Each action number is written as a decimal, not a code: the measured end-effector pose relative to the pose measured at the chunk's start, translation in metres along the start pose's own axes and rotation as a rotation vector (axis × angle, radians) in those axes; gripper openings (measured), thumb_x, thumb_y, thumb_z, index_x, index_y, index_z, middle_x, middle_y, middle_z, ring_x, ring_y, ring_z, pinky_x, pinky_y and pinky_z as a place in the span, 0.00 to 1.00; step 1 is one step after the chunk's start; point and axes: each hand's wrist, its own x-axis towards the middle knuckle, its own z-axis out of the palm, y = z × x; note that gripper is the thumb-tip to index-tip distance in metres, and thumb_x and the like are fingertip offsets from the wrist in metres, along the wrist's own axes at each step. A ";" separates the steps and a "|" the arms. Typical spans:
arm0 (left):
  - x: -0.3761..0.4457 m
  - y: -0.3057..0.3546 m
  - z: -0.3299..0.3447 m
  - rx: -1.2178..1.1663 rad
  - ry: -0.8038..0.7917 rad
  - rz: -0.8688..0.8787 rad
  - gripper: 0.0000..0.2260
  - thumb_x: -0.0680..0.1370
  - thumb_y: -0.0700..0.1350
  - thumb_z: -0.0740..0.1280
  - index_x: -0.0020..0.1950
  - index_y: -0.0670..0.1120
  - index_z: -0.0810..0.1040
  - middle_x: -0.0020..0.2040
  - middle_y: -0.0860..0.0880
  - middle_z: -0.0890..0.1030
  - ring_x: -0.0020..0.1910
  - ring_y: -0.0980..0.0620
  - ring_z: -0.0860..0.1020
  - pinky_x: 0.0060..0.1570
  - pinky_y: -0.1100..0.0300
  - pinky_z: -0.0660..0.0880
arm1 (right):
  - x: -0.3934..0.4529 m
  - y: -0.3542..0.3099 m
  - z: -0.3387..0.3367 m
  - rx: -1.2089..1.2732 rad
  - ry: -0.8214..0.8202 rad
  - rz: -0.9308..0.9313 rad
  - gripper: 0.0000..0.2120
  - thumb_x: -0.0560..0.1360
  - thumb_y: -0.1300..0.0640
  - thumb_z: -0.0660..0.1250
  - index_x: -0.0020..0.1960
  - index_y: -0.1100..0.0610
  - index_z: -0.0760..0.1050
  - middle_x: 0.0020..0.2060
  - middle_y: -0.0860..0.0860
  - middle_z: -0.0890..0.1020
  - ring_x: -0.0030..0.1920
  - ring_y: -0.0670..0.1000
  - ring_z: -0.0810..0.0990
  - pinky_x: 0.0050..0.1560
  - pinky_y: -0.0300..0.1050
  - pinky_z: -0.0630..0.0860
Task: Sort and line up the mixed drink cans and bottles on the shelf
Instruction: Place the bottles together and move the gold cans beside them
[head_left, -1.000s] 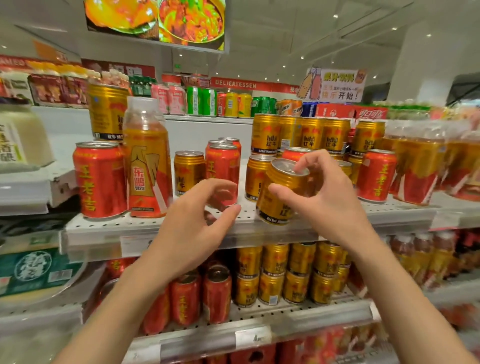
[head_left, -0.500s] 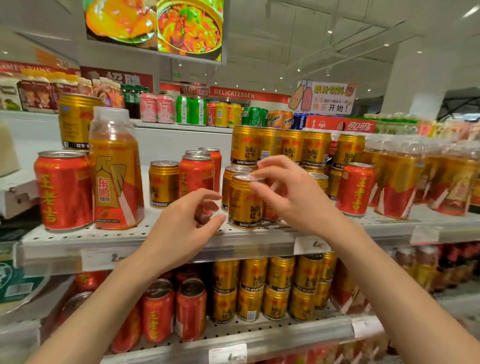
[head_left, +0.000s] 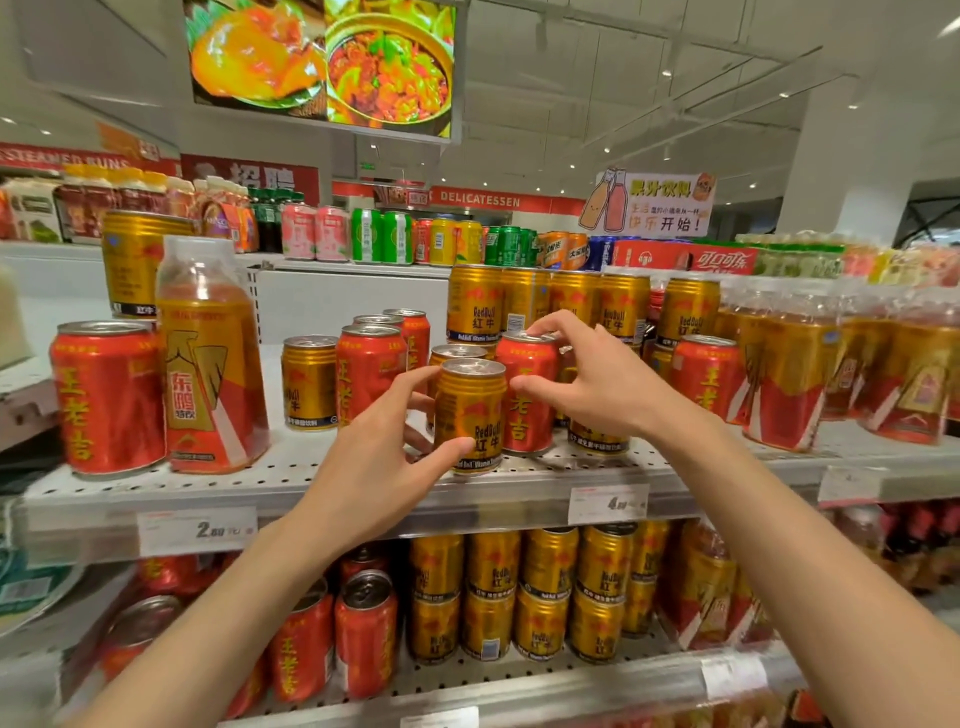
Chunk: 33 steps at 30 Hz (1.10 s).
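A gold Red Bull can (head_left: 470, 415) stands upright at the front edge of the white perforated shelf (head_left: 322, 473). My left hand (head_left: 379, 462) is closed on it, thumb low on its front and index finger at its top left. Right behind it stands a red can with yellow characters (head_left: 527, 410). My right hand (head_left: 597, 384) grips that can, fingertips on its rim and thumb against its side. More red cans (head_left: 366, 369) and a gold can (head_left: 309, 382) stand to the left, and stacked gold cans (head_left: 524, 304) behind.
At the shelf's left end stand a red can (head_left: 106, 397) and an orange-labelled bottle (head_left: 210, 358). Wrapped bottles (head_left: 852, 364) crowd the right end. The lower shelf holds gold cans (head_left: 519, 592) and red cans (head_left: 363, 634). Price tags (head_left: 197, 530) line the shelf edge.
My right hand set the gold can down at the shelf's front, let go and moved onto the red can behind it. My left hand closed on the gold can.
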 end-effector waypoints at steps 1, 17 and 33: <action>0.000 0.000 0.000 -0.004 0.002 -0.002 0.33 0.74 0.60 0.72 0.76 0.60 0.63 0.53 0.68 0.72 0.46 0.67 0.80 0.41 0.73 0.77 | -0.001 0.002 0.000 0.044 0.018 -0.010 0.28 0.73 0.37 0.71 0.68 0.46 0.67 0.57 0.45 0.79 0.59 0.50 0.78 0.69 0.60 0.70; 0.019 0.010 0.039 0.101 0.057 0.016 0.34 0.74 0.60 0.72 0.77 0.57 0.64 0.60 0.55 0.76 0.43 0.61 0.81 0.48 0.56 0.83 | -0.037 0.031 -0.033 0.331 0.197 0.008 0.22 0.70 0.42 0.76 0.61 0.41 0.72 0.58 0.42 0.78 0.57 0.43 0.79 0.50 0.40 0.77; -0.020 -0.020 -0.045 0.249 0.194 0.139 0.18 0.77 0.52 0.71 0.65 0.47 0.77 0.54 0.53 0.77 0.47 0.56 0.78 0.43 0.60 0.79 | -0.053 -0.016 -0.018 0.413 0.232 -0.031 0.26 0.64 0.37 0.73 0.60 0.41 0.73 0.54 0.40 0.81 0.54 0.41 0.80 0.51 0.42 0.78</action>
